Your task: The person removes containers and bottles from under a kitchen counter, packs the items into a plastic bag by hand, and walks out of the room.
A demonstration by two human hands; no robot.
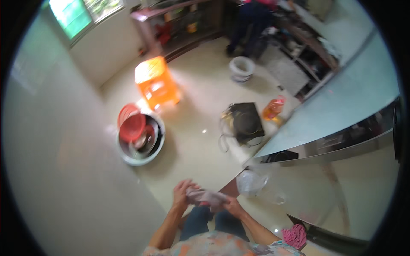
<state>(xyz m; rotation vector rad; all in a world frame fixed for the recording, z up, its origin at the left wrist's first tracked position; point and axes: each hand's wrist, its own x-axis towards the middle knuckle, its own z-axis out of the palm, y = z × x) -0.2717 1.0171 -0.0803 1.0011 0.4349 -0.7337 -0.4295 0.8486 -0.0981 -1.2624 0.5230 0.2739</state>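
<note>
A greyish-pink cloth (208, 196) is stretched between my two hands, in front of my knees. My left hand (184, 193) grips its left end, some fingers raised and blurred. At the other end, my right hand (233, 206) is closed on a bunched edge. A small patch of red shows under the cloth; what it is I cannot tell. To the right of my right hand, a clear plastic bag (250, 184) lies on the floor.
A pale basin (129, 160) holding red and metal bowls stands ahead left, near an orange plastic stool (157, 81). Ahead right are a black electric cooker (246, 123), an oil bottle (273, 108) and a white bucket (241, 68). Another person (251, 27) stands at the back. A glass-like panel (339, 105) slants at right.
</note>
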